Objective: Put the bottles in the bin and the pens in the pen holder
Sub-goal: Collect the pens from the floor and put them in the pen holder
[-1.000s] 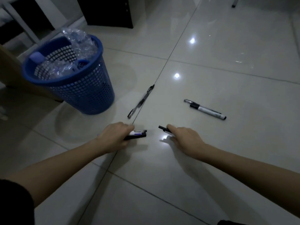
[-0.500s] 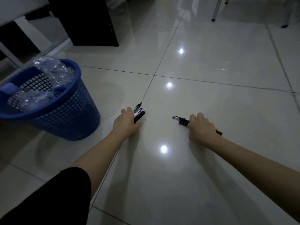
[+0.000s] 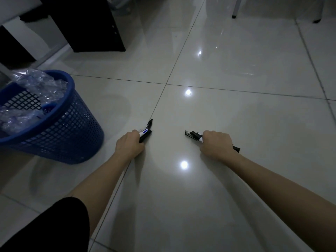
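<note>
Each hand, left hand [image 3: 129, 146] and right hand [image 3: 216, 145], fists light, stiff pens [image 3: 145, 132] mid-barrel above the floor [image 3: 236, 115], crushed bottles [image 3: 34, 84] filling the bin [image 3: 72, 135].

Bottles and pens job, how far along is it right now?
Bottles look done: crushed clear bottles fill the blue bin, and none lie on the floor. Pens are in hand: the left hand grips pens, the right hand grips more pens. No loose pens show. Left: dropping them into the pen holder, which is not in view.
</note>
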`<state>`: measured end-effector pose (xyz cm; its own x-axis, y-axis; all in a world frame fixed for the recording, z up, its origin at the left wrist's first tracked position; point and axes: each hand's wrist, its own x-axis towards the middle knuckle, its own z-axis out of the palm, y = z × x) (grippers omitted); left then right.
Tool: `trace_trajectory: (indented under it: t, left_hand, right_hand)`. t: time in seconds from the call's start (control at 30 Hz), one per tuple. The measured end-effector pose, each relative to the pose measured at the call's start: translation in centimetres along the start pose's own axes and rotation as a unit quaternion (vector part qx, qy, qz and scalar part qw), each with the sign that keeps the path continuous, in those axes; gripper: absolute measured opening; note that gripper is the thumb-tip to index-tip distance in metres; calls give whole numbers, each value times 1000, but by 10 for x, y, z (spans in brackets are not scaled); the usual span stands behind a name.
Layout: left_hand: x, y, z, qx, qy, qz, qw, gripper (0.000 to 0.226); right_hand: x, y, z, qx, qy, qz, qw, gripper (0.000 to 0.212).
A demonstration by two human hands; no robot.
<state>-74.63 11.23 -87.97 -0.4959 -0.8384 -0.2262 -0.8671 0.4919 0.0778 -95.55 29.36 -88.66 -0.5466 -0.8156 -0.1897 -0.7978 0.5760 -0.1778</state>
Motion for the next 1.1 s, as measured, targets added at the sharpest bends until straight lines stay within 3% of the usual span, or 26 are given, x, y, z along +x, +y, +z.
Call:
trace_trajectory:
  t: [0.2, 0.33, 0.43, 0.57, 0.8, 0.93, 1.1]
  left_hand:
    - [-29, -1, 2, -29, -7, 33, 999, 24]
    - [-47, -3, -2, -68, 1, 34, 997, 25]
    - [-52, -8, -7, -130, -6, 37, 991, 19]
    - [-48, -14, -19, -222, -39, 58, 973, 12]
    - [-80, -7, -68, -373, -72, 15, 925, 4]
    - [-120, 3, -125, -386, -61, -15, 920, 20]
    - [-171, -1, -235, -451, -51, -46, 890, 15]
  right_hand:
    - [4, -1, 0, -7, 3, 10, 1000, 10]
    - [10, -2, -16, 101, -82, 61, 990, 13]
    - [10, -11, -28, 274, -144, 87, 947, 19]
    - [4, -36, -42, 486, -216, 80, 843, 15]
    - [-31, -97, -97, 544, -284, 110, 781, 12]
    - [-69, -122, -156, 591, -273, 124, 749, 17]
    - [-112, -169, -250, 604, -280, 94, 740, 20]
